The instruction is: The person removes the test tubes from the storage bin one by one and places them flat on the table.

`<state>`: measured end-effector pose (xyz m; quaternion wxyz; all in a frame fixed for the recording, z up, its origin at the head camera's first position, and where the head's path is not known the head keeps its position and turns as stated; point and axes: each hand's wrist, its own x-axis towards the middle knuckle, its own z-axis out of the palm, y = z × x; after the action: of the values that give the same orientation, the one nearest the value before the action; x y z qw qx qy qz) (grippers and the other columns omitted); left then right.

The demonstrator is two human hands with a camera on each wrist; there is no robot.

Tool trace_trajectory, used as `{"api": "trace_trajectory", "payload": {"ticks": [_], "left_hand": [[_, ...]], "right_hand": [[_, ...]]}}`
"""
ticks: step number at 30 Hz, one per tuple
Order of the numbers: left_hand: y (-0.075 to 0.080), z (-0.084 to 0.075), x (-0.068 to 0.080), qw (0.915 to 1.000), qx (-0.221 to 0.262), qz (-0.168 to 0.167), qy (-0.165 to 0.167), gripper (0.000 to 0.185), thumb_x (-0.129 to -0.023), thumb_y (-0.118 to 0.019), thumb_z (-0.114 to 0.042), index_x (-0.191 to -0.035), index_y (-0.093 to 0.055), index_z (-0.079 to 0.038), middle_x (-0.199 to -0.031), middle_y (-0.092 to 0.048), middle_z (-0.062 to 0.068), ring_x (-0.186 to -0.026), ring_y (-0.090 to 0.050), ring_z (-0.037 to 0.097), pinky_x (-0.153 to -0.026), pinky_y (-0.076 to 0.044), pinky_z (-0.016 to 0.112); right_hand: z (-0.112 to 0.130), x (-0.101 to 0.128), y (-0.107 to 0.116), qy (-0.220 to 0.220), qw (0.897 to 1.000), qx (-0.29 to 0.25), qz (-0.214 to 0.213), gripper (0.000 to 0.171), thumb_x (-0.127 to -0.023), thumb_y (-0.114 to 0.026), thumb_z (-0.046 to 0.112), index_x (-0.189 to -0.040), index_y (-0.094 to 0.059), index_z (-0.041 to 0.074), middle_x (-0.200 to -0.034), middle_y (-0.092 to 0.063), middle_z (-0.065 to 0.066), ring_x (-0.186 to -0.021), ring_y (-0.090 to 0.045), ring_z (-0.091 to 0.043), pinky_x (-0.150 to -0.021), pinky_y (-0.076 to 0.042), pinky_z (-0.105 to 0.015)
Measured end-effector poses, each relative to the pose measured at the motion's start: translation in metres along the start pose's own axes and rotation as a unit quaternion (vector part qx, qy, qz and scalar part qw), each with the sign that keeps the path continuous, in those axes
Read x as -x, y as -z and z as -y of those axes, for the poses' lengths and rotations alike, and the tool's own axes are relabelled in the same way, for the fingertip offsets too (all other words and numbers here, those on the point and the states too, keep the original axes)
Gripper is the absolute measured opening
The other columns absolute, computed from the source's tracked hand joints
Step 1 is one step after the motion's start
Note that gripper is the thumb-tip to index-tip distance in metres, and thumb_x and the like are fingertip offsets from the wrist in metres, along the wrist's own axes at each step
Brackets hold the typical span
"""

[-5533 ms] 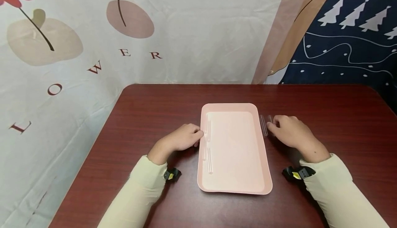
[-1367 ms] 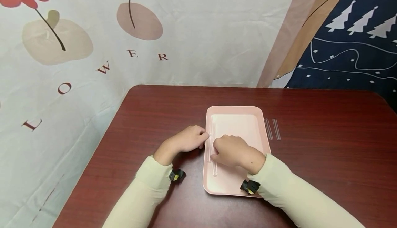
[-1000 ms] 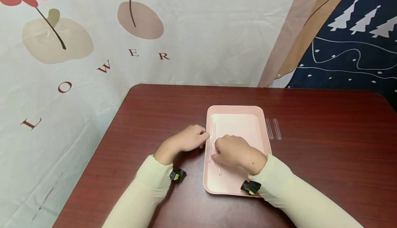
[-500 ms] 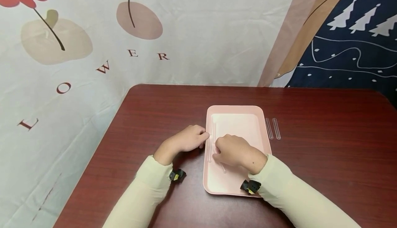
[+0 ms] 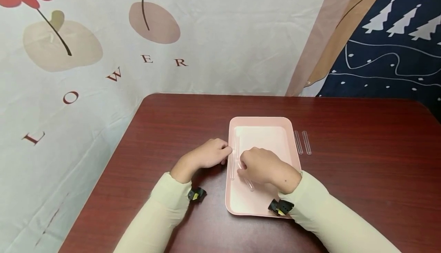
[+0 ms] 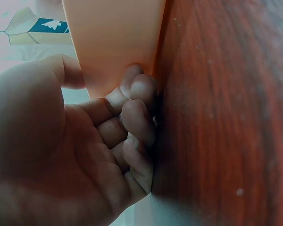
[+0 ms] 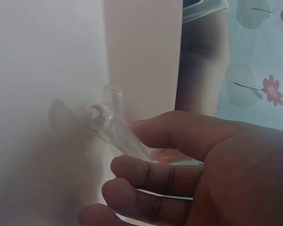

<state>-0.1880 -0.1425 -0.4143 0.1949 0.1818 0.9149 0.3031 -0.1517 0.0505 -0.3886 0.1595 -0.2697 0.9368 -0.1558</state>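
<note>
My left hand [image 5: 211, 154] is at the left side of a pale pink tray [image 5: 265, 138], its thumb over the rim. In the left wrist view its curled fingers [image 6: 139, 120] press against the tray's outer wall, pinching the edge. Over the tray, my right hand [image 5: 263, 165] pinches a clear test tube [image 5: 250, 184], which slants with its near end to the right. In the right wrist view the tube's open mouth [image 7: 96, 114] faces the camera. More clear tubes [image 5: 232, 170] lie lengthwise along the tray's left wall, partly hard to see against the pink.
Two clear test tubes [image 5: 306, 143] lie side by side on the table just right of the tray. The dark red wooden table [image 5: 361, 149] has its far edge against a printed curtain [image 5: 224, 35].
My right hand came from the tubes on the right over into the tray. The held tube's near end has swung right, from parallel with the wall to slanted. The left hand stays.
</note>
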Motion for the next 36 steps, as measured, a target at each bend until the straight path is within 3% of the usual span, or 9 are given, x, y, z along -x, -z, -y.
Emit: {"api": "trace_trajectory", "payload": {"ticks": [10, 22, 36], "left_hand": [[0.0, 0.0, 0.0, 1.0, -0.002, -0.004, 0.0, 0.034, -0.091, -0.042, -0.022, -0.065, -0.061, -0.011, -0.057, -0.058, -0.003, -0.053, -0.05, 0.011, -0.056, -0.043, 0.026], [-0.002, 0.001, -0.001, 1.0, 0.003, -0.005, 0.004, 0.035, -0.092, -0.043, -0.023, -0.064, -0.061, -0.012, -0.056, -0.057, -0.003, -0.052, -0.051, 0.01, -0.056, -0.043, 0.026], [-0.001, 0.0, -0.001, 0.9999, -0.001, -0.006, 0.008, 0.035, -0.092, -0.043, -0.023, -0.065, -0.061, -0.012, -0.057, -0.057, -0.003, -0.053, -0.051, 0.011, -0.056, -0.044, 0.027]], "right_hand": [[0.003, 0.005, 0.011, 0.017, 0.999, 0.011, -0.025, 0.033, -0.088, -0.069, 0.027, -0.061, -0.052, 0.019, -0.06, -0.051, 0.004, -0.059, -0.05, -0.015, -0.054, -0.038, -0.032], [0.0, 0.018, 0.027, 0.019, 0.998, 0.003, -0.058, 0.034, -0.088, -0.066, 0.024, -0.061, -0.046, 0.018, -0.058, -0.039, 0.006, -0.058, -0.041, -0.011, -0.053, -0.032, -0.027], [-0.012, 0.028, 0.038, 0.009, 0.994, -0.011, -0.112, 0.026, -0.089, -0.064, 0.025, -0.065, -0.054, 0.02, -0.059, -0.05, 0.007, -0.055, -0.045, -0.009, -0.051, -0.035, -0.026]]}}
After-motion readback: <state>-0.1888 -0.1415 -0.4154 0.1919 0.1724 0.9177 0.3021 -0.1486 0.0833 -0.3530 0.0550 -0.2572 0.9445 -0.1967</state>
